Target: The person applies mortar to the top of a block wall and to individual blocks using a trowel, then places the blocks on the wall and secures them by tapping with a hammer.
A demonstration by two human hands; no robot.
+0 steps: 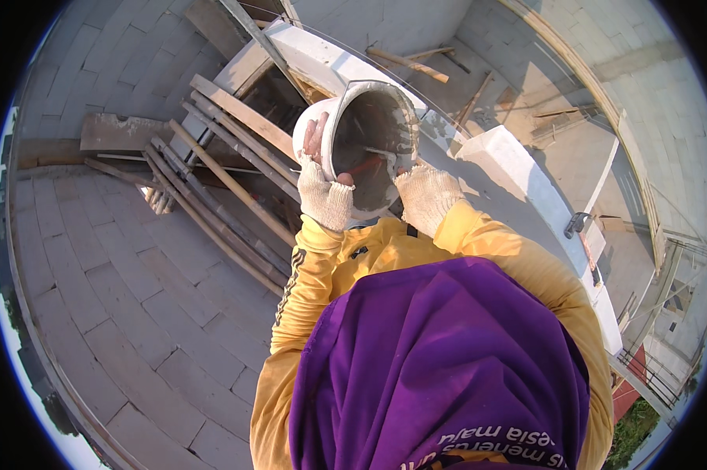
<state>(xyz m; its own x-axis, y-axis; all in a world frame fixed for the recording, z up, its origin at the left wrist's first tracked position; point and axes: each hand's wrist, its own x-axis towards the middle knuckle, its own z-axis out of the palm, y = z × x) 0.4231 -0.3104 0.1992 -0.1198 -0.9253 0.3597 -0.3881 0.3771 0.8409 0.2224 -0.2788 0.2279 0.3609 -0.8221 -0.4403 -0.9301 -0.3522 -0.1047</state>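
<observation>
A white, mortar-smeared bucket [369,125] is tipped in front of my chest, its mouth turned to the right. My left hand [323,188], in a cream fingerless glove, is closed on its left side, with fingers along the outer wall and the thumb by the rim. At the right edge of the rim, my gloved right hand [429,196] is closed, with its fingertips partly hidden. Inside the bucket lie a reddish stick-like piece [367,164] and a thin pale edge. Whether they belong to a tool, I cannot tell.
White lightweight blocks [510,160] form a wall course on the right, with a hammer [579,225] resting on it. Wooden poles and planks [232,184] lean or lie to the left. A grey block wall [157,313] rises beyond. Loose timber [408,64] lies farther off.
</observation>
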